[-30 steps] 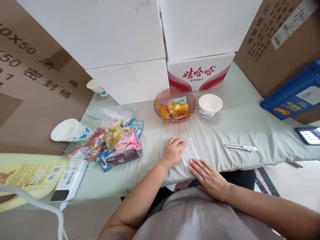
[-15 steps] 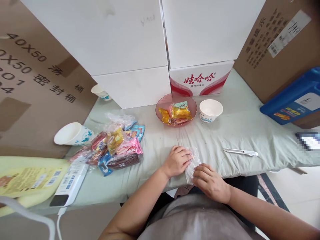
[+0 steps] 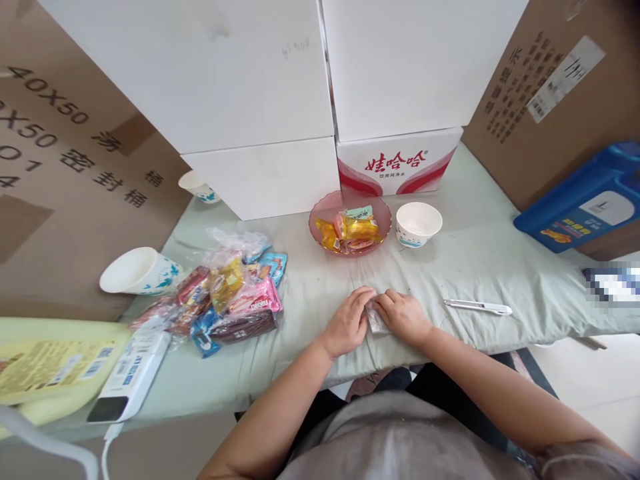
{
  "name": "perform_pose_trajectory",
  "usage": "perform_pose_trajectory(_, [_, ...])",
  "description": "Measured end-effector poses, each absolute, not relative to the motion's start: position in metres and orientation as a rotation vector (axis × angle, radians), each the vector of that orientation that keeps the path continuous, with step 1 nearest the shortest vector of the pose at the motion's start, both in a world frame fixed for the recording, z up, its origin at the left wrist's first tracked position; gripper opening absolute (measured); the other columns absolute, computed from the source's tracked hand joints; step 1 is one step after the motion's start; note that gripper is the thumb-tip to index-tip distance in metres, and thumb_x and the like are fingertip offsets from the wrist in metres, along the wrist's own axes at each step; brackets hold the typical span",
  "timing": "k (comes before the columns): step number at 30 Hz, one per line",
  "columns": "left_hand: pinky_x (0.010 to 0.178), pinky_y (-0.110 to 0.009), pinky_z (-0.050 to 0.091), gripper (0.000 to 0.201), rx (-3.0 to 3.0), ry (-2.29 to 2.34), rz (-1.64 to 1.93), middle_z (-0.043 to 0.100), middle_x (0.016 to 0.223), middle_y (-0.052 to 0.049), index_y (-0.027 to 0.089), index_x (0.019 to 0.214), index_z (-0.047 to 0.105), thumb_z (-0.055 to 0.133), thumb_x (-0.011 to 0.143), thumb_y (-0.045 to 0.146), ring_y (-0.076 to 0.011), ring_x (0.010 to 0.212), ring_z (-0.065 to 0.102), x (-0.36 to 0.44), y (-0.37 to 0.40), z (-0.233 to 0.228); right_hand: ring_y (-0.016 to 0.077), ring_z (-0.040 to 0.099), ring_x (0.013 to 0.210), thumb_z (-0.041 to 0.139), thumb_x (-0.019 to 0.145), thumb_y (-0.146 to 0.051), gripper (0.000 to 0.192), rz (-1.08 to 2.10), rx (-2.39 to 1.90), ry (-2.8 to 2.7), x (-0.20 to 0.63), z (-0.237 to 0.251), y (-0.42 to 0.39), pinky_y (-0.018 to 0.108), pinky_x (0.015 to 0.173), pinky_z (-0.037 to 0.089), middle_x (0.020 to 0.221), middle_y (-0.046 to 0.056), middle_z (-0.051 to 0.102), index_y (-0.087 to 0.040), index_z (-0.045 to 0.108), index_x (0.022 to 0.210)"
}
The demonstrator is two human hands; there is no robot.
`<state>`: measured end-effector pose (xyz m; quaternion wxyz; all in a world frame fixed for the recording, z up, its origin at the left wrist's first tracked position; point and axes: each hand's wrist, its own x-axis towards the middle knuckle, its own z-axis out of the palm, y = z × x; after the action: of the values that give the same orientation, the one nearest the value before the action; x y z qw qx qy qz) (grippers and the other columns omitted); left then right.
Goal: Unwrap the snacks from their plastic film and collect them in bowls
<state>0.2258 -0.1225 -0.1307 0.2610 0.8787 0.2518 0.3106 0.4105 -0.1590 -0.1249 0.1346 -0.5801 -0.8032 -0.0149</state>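
Clear plastic bag [image 3: 376,319]: small, crumpled or folded down, lying on the pale green cloth [image 3: 475,253] near the table's front edge, pinched between both hands. Only a narrow strip of it shows between the fingers; contents, if any, cannot be made out.

Left hand [image 3: 349,322]: knuckles up, fingers curled down onto the bag's left edge, closed on it. Right hand [image 3: 403,316]: likewise curled, fingertips pressing the bag's right side. The two hands almost meet over the bag; both rest on the cloth.

White pen-like tool [image 3: 477,307]: lies flat on the cloth, right of the right hand, apart from it.

Pink glass dish [image 3: 350,221]: beyond the hands, toward the boxes; holds several wrapped snacks in yellow, orange and pale green packets. White paper bowl [image 3: 419,224]: upright, just beside the dish on its right, looks empty.

Pile of snack packets [image 3: 227,297]: left of the left hand, apart from it; pink, blue, brown and yellow wrappers, some inside a loose clear bag. White paper cup with blue print [image 3: 137,272]: on its side, left of the pile. A second paper cup [image 3: 199,185]: stands further back by the white boxes.

White cartons [image 3: 260,100]: stacked along the back. Red-and-white water carton [image 3: 397,163]: directly behind the dish. Brown cardboard boxes [image 3: 65,167]: flank both sides.
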Motion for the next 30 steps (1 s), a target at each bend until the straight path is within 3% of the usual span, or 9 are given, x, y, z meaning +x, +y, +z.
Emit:
perform_pose_trajectory(6, [0.102, -0.045, 0.048, 0.019, 2.345, 0.697, 0.754, 0.053, 0.130, -0.015, 0.019, 0.109, 0.054, 0.052, 0.090, 0.018, -0.0250, 0.124, 0.052, 0.225, -0.123, -0.126, 0.0154, 0.053, 0.064, 0.042, 0.099, -0.021, 0.024, -0.099, -1.636, -2.297, 0.411, -0.131, -0.165, 0.029, 0.059, 0.031, 0.075, 0.004, 0.059, -0.016, 0.064, 0.091])
perform_pose_trajectory(11, [0.101, -0.044, 0.048, 0.021, 2.376, 0.768, 0.760, 0.053, 0.128, -0.013, 0.019, 0.103, 0.057, 0.063, 0.084, 0.021, -0.0256, 0.122, 0.052, 0.227, -0.123, -0.129, 0.0194, 0.051, 0.073, 0.045, 0.096, -0.019, 0.019, -0.136, -1.697, -2.241, 0.409, -0.132, -0.164, 0.031, 0.068, 0.034, 0.078, 0.006, 0.059, -0.016, 0.064, 0.094])
perform_pose_trajectory(15, [0.101, -0.051, 0.045, 0.018, 2.488, 0.934, 0.739, 0.055, 0.126, -0.012, 0.018, 0.091, 0.062, 0.069, 0.074, 0.018, -0.0308, 0.120, 0.049, 0.231, -0.124, -0.129, 0.0239, 0.050, 0.085, 0.050, 0.095, -0.026, 0.017, -0.130, -1.763, -2.154, 0.424, -0.127, -0.156, 0.036, 0.076, 0.037, 0.087, 0.009, 0.061, -0.017, 0.065, 0.096])
perform_pose_trajectory(19, [0.099, -0.053, 0.044, 0.030, 2.480, 1.016, 0.746, 0.057, 0.121, -0.012, 0.018, 0.097, 0.063, 0.073, 0.070, 0.023, -0.0328, 0.119, 0.048, 0.233, -0.125, -0.127, 0.0264, 0.050, 0.096, 0.049, 0.094, -0.021, 0.016, -0.151, -1.778, -1.930, 0.444, -0.112, -0.155, 0.040, 0.084, 0.040, 0.098, 0.011, 0.061, -0.017, 0.064, 0.098])
perform_pose_trajectory(22, [0.099, -0.052, 0.044, 0.032, 2.463, 0.998, 0.743, 0.058, 0.119, -0.012, 0.018, 0.101, 0.062, 0.071, 0.071, 0.023, -0.0321, 0.118, 0.048, 0.232, -0.123, -0.127, 0.0241, 0.050, 0.103, 0.046, 0.095, -0.017, 0.020, -0.006, -1.507, -2.105, 0.435, -0.105, -0.168, 0.039, 0.090, 0.042, 0.105, 0.010, 0.061, -0.017, 0.063, 0.105])
perform_pose_trajectory(26, [0.098, -0.048, 0.046, 0.032, 2.380, 0.982, 0.851, 0.060, 0.114, -0.010, 0.019, 0.102, 0.059, 0.054, 0.073, 0.006, -0.0265, 0.112, 0.052, 0.227, -0.119, -0.130, 0.0228, 0.052, 0.102, 0.050, 0.093, -0.017, 0.023, 0.140, -1.413, -2.419, 0.409, -0.115, -0.187, 0.037, 0.087, 0.043, 0.111, 0.009, 0.062, -0.019, 0.062, 0.113])
perform_pose_trajectory(30, [0.090, -0.042, 0.050, 0.031, 2.251, 1.047, 0.994, 0.061, 0.103, -0.007, 0.019, 0.094, 0.058, 0.045, 0.073, 0.000, -0.0216, 0.102, 0.056, 0.224, -0.115, -0.133, 0.0192, 0.055, 0.089, 0.049, 0.092, -0.013, 0.021, 0.182, -1.391, -2.455, 0.423, -0.114, -0.171, 0.031, 0.079, 0.045, 0.098, 0.006, 0.066, -0.020, 0.066, 0.103])
